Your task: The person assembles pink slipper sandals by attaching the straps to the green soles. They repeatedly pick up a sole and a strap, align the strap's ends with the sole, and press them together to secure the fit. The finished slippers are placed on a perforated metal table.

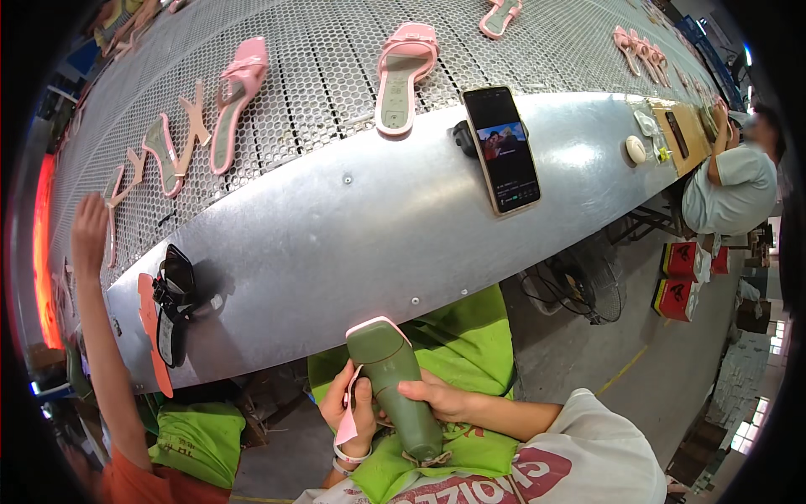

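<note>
A green shoe last (393, 378) is held upside down over my lap, with a pink edge along its toe end. My right hand (437, 396) grips it from the right, thumb across its side and the other fingers hidden behind. On the other side my left hand (353, 407) is closed on a pink strap (346, 427), which hangs down between fingers and thumb beside the last. Bright green cloth (462, 340) covers my lap beneath both hands.
A metal table edge (336, 227) curves ahead, bearing a propped phone (504, 151). Pink sandals (407, 76) stand on the mesh conveyor (323, 76). At left a co-worker's arm (113, 353) reaches out near a black sandal (175, 307). Another person (730, 185) sits far right; a fan (583, 286) stands below.
</note>
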Available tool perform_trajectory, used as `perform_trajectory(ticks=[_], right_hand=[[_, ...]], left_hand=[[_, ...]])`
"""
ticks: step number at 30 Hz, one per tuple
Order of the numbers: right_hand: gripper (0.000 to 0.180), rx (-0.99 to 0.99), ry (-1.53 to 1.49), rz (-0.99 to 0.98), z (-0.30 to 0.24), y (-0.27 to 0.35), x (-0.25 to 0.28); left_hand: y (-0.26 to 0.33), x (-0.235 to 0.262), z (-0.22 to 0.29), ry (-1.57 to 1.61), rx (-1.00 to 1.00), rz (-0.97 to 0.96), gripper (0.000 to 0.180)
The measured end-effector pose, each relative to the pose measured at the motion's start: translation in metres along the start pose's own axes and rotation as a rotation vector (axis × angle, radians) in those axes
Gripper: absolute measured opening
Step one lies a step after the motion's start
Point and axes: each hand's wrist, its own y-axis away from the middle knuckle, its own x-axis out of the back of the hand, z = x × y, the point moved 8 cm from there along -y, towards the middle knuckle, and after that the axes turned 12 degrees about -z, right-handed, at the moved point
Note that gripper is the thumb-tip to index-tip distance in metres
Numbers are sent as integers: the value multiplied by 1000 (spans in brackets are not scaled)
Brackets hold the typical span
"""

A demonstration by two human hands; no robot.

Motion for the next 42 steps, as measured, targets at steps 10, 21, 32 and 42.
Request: perform_trajectory(ticks=[10, 21, 32, 42], right_hand=[[74, -4, 30, 19, 14, -5, 4], [72, 25, 57, 22, 22, -11, 0], [76, -45, 38, 33, 34, -9, -5], [82, -91, 71, -6, 55, -9, 6]], left_hand=[[-1, 8, 3, -3, -8, -5, 38], [1, 18, 3, -44, -46, -2, 34], [4, 28, -1, -32, -36, 9, 34], [8, 33, -9, -72, 20, -16, 32]])
